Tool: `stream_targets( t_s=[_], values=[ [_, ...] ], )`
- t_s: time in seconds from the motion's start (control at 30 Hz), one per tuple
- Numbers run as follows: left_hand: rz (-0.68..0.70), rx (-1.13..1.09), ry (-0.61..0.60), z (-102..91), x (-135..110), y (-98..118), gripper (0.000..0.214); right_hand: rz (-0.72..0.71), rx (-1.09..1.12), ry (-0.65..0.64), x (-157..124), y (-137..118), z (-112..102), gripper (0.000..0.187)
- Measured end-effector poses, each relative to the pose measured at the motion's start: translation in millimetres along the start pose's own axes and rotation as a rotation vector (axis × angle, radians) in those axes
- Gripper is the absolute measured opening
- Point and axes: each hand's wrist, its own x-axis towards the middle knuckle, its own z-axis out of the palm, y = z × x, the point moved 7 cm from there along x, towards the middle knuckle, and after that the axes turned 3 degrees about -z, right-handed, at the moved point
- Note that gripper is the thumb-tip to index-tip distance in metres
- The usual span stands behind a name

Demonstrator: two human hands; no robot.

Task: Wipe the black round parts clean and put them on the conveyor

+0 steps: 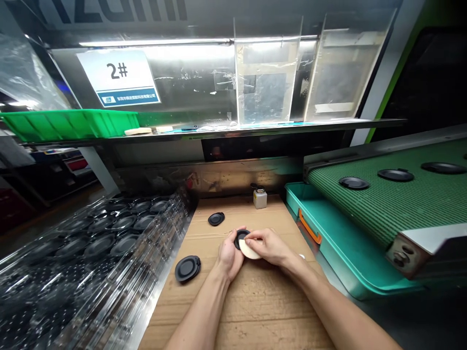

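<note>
Around your hands on the cardboard sheet (255, 301) lie an upper disc (216, 218) and a lower-left disc (187, 268), with a small white bottle (260, 198) beyond. Clear blister trays (109, 233) sit at left and a green conveyor belt (394, 204) carries three more discs at right. At frame centre your left hand (229, 255) curls its fingers around a black round disc (241, 236), while your right hand (268, 245) pinches a white pad (250, 252) against it, hiding most of the disc. Being round, it shows no long axis; its visible face turns up toward you.
</note>
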Motion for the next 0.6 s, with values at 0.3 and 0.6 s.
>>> stream_targets(
  t_s=[0.3,0.6],
  values=[
    [0.035,0.047,0.027,-1.9,1.4,-4.8,0.022,0.063,-0.390,0.076,-4.6,-11.0,-0.7,0.033],
    [-0.050,-0.008,-0.009,2.1,1.9,-3.5,0.025,0.134,-0.430,0.222,-2.0,8.9,-18.5,0.036]
  ],
)
